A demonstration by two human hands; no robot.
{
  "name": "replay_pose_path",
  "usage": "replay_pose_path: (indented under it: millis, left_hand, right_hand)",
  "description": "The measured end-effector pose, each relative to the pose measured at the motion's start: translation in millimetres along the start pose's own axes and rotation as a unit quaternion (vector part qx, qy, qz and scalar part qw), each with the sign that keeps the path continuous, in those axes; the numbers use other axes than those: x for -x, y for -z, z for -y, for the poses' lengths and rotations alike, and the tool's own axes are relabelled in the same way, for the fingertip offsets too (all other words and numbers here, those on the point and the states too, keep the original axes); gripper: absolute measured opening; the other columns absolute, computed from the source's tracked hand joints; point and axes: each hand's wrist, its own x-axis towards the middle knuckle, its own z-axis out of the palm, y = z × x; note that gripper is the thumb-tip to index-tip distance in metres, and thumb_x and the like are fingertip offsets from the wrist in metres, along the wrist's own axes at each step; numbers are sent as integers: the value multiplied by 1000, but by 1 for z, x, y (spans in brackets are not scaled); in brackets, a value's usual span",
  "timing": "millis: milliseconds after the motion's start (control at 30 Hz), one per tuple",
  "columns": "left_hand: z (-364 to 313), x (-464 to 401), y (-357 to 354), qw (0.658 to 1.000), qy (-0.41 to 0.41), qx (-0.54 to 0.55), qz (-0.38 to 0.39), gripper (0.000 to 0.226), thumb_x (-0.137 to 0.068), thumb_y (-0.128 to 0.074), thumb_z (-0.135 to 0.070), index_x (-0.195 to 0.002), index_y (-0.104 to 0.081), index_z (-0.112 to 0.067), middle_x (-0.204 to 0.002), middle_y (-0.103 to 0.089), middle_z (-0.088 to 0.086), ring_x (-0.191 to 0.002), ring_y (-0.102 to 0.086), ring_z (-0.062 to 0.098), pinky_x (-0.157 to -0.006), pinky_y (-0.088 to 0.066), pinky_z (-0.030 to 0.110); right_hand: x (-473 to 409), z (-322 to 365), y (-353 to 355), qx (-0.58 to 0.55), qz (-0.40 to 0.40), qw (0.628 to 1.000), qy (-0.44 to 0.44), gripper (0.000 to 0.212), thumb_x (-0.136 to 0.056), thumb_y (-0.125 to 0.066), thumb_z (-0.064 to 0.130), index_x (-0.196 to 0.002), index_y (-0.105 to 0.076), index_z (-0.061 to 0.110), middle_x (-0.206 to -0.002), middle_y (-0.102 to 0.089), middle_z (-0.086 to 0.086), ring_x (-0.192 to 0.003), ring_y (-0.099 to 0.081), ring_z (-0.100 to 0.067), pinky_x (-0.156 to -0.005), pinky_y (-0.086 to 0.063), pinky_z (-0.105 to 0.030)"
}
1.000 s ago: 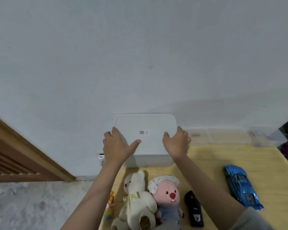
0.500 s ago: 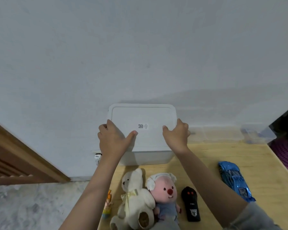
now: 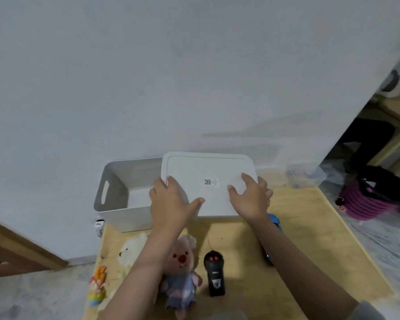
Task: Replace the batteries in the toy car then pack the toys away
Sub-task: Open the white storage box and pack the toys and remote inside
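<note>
White plastic lid (image 3: 208, 181), flat rectangle w/ rounded corners & raised rim, small QR sticker near its centre. It's held off the bin, shifted to the right of it, so the bin's left part is open. Bin (image 3: 116, 195): white smooth plastic, rounded corners, oval handle slot in the left wall; interior looks empty as far as visible, right part covered by lid.

Table (image 3: 310, 227): pale wood, light grain, against a plain white wall.

Front of table: cream plush bear (image 3: 131, 250), blurred, partly behind left forearm. Pink plush w/ red nose & blue-grey outfit (image 3: 183, 273), soft fuzzy fabric, also blurry. Black remote (image 3: 214, 273), glossy plastic, two red buttons, thin antenna wire. Small orange/yellow figure (image 3: 97, 285) at table's left edge, details unclear. Blue toy car (image 3: 274, 221) mostly hidden behind right wrist & forearm, only a bit of shiny blue shows just below the lid's right corner.

Clear plastic box (image 3: 305, 174) at the table's back right, hazy. Purple woven basket (image 3: 370, 197) on the floor to the right.

Left hand (image 3: 171, 202) grips lid's near-left edge, thumb on top, fingers spread over the rim. Right hand (image 3: 249, 195) grips near-right edge, thumb on top. Both forearms stretched fwd, bare; grey sleeve at bottom right.
</note>
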Motion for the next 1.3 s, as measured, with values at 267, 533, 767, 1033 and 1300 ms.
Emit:
replay_pose_path:
  millis: [267,533,767,1033,1300]
  left_hand:
    - [-151,80,-101,992,-55,11,116,106,-68,-66,-69,-147,-24,-11,-144,-23,15,-129,-28,33,-99,-39,36]
    - [-244,182,-216,970,-58,2,235,101,-74,-61,-67,-147,-18,-13,-148,-8,23,-133,-19,37,-104,-34,38]
    - [-233,224,-260,967,-10,-21,253,91,-72,-61,-67,-139,-27,-16,-143,-13,20,-128,-25,39,-99,-39,42]
    - [-212,231,-275,970,-8,-27,240,93,-77,-56,-65,-146,-14,-19,-148,-1,21,-134,-11,39,-115,-19,45]
    - [-205,224,-254,985,-76,27,152,89,-83,-47,-59,-149,-16,-8,-154,2,24,-140,-3,36,-115,-17,46]
  right_hand:
    - [-39,-164,125,98,-47,993,-39,64,-82,-62,50,-139,-44,25,-143,-34,-21,-126,-32,-42,-103,-32,-46]
    - [-48,-325,201,156,4,982,-109,62,-81,-61,52,-135,-45,28,-147,-29,-15,-130,-26,-43,-106,-28,-52]
    - [-29,-386,178,189,81,974,-92,75,-73,-62,61,-136,-45,25,-145,-29,-18,-127,-32,-41,-103,-30,-45]
    - [-25,-391,158,163,136,975,-66,87,-78,-62,61,-148,-22,27,-155,2,-22,-143,0,-41,-113,-5,-56]
    - [-14,-347,143,80,132,988,28,75,-88,-57,47,-148,-22,20,-159,9,-12,-146,13,-27,-114,5,-53]
